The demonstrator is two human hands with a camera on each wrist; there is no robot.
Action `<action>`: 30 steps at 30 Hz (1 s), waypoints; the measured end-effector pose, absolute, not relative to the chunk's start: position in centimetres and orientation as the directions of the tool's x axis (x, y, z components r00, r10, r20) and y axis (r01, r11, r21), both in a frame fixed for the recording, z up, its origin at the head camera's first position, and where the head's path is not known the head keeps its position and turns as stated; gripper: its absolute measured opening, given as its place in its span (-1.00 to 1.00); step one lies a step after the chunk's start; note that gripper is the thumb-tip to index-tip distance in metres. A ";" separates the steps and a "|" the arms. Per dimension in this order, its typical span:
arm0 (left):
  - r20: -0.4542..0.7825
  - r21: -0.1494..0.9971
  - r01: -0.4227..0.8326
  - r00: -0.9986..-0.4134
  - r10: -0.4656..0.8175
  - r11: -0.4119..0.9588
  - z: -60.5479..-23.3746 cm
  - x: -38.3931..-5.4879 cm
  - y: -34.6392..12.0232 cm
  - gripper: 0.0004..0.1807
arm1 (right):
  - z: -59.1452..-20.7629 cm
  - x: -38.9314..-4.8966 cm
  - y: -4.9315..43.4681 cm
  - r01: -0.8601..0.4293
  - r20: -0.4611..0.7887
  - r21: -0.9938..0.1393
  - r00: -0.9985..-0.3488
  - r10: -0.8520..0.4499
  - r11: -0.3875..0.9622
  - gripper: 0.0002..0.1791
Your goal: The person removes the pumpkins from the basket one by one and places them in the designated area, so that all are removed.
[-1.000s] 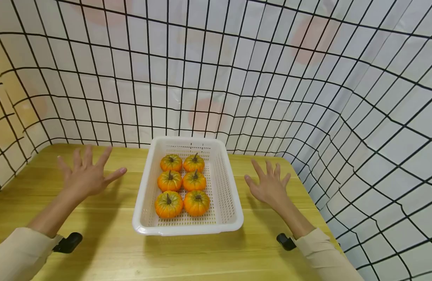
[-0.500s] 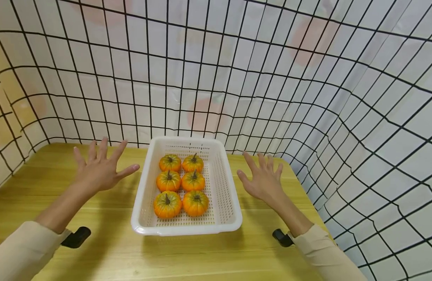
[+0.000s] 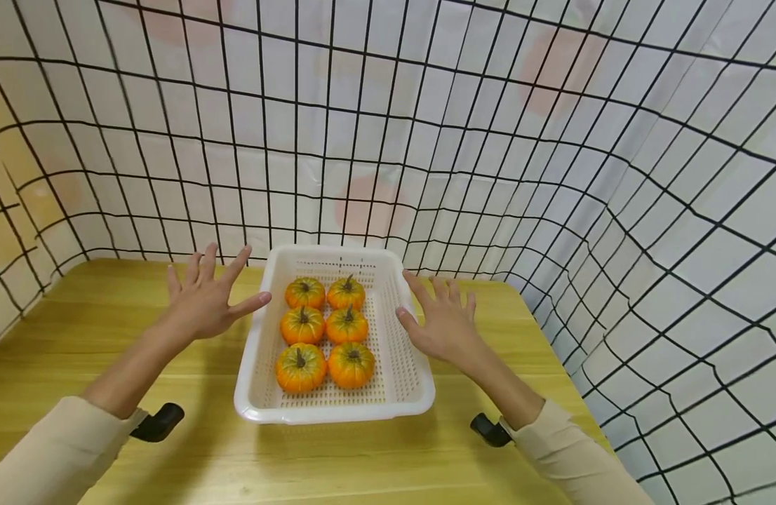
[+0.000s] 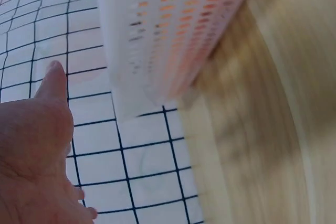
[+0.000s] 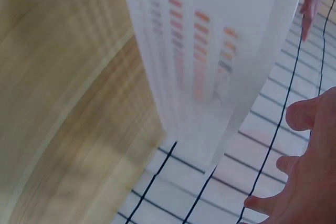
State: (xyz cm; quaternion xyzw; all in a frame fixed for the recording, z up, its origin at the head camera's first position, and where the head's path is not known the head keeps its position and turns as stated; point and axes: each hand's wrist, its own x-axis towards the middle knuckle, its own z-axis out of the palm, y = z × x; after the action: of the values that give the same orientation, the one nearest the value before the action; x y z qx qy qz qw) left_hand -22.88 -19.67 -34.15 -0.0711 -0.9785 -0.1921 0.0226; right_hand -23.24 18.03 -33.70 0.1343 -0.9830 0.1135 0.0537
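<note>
A white plastic basket [image 3: 334,414] with perforated walls stands on the wooden table, holding several small orange pumpkins [image 3: 302,325] in two columns. My left hand [image 3: 205,301] is spread at the basket's left side, its thumb tip overlapping the rim in the head view. On the other side, my right hand [image 3: 441,321] has its fingers spread, with thumb and forefinger overlapping the right rim. The left wrist view shows my left hand [image 4: 37,150] beside the basket wall [image 4: 157,51]. In the right wrist view, my right hand [image 5: 310,166] is apart from the wall [image 5: 210,66].
The wooden table [image 3: 337,466] extends around the basket. A black wire grid [image 3: 363,168] over a pale sheet encloses the back and sides. A black device [image 3: 157,422] is on the left wrist and another black device [image 3: 490,429] on the right.
Both hands have moved inward toward the basket, the left to the right and the right to the left, fingers still spread. The basket and pumpkins have stayed in place.
</note>
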 end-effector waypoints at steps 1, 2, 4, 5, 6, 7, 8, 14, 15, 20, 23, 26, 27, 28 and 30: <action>0.071 0.387 0.154 -0.988 0.136 0.909 -34.1 -23.0 -19.6 0.08 | -33.7 -23.1 17.7 -0.282 0.126 -0.215 -0.958 -0.259 0.935 -0.25; 0.068 0.400 0.156 -0.988 0.141 0.903 -34.2 -23.0 -19.6 0.08 | -33.7 -23.0 17.4 -0.288 0.119 -0.220 -0.956 -0.267 0.932 -0.25; 0.060 0.429 0.164 -0.986 0.153 0.888 -34.2 -23.2 -19.5 0.07 | -33.7 -22.7 16.9 -0.296 0.109 -0.227 -0.954 -0.278 0.928 -0.26; 0.055 0.443 0.167 -0.986 0.160 0.881 -34.2 -23.2 -19.4 0.07 | -33.8 -22.6 16.6 -0.300 0.106 -0.234 -0.953 -0.283 0.925 -0.27; 0.050 0.458 0.170 -0.985 0.165 0.873 -34.3 -23.3 -19.4 0.06 | -33.8 -22.4 16.4 -0.305 0.107 -0.242 -0.952 -0.287 0.921 -0.28; 0.049 0.477 0.170 -0.985 0.167 0.863 -34.4 -23.4 -19.4 0.05 | -33.9 -22.2 16.1 -0.312 0.109 -0.251 -0.950 -0.294 0.916 -0.28; 0.042 0.492 0.172 -0.984 0.174 0.853 -34.5 -23.4 -19.4 0.04 | -34.0 -22.1 15.9 -0.319 0.107 -0.259 -0.948 -0.301 0.912 -0.29; -0.038 0.637 0.163 -0.969 0.242 0.753 -35.1 -23.6 -19.6 0.06 | -34.6 -21.4 14.5 -0.361 0.067 -0.313 -0.931 -0.359 0.879 -0.32; -0.052 0.665 0.154 -0.967 0.251 0.731 -35.1 -23.6 -19.7 0.08 | -34.7 -21.3 14.2 -0.368 0.062 -0.326 -0.927 -0.369 0.871 -0.32; -0.116 0.792 0.074 -0.956 0.268 0.606 -35.3 -23.5 -19.8 0.12 | -34.8 -21.1 13.4 -0.400 0.027 -0.405 -0.904 -0.427 0.822 -0.29; -0.155 0.840 0.016 -0.951 0.267 0.542 -35.6 -23.5 -19.8 0.10 | -35.1 -21.2 13.1 -0.409 -0.002 -0.441 -0.889 -0.457 0.799 -0.26; -0.186 0.866 -0.029 -0.945 0.268 0.500 -36.0 -23.5 -19.8 0.07 | -35.6 -21.6 13.0 -0.415 -0.036 -0.465 -0.874 -0.485 0.782 -0.23; -0.191 0.871 -0.037 -0.944 0.269 0.490 -36.1 -23.4 -19.8 0.06 | -35.7 -21.6 13.0 -0.419 -0.043 -0.469 -0.869 -0.493 0.778 -0.22; -0.194 0.876 -0.043 -0.943 0.269 0.480 -36.3 -23.4 -19.8 0.06 | -35.8 -21.7 12.9 -0.421 -0.050 -0.476 -0.864 -0.501 0.773 -0.22; -0.191 0.889 -0.048 -0.942 0.275 0.455 -36.5 -23.4 -19.8 0.05 | -36.0 -21.8 12.9 -0.418 -0.068 -0.489 -0.856 -0.512 0.765 -0.20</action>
State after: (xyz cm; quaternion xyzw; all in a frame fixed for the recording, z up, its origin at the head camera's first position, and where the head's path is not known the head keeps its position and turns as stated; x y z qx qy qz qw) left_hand -23.36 -19.84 -36.51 -0.0678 -0.8387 -0.5174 -0.1559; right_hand -21.79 12.92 -36.02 0.2489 -0.9342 0.2353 -0.0993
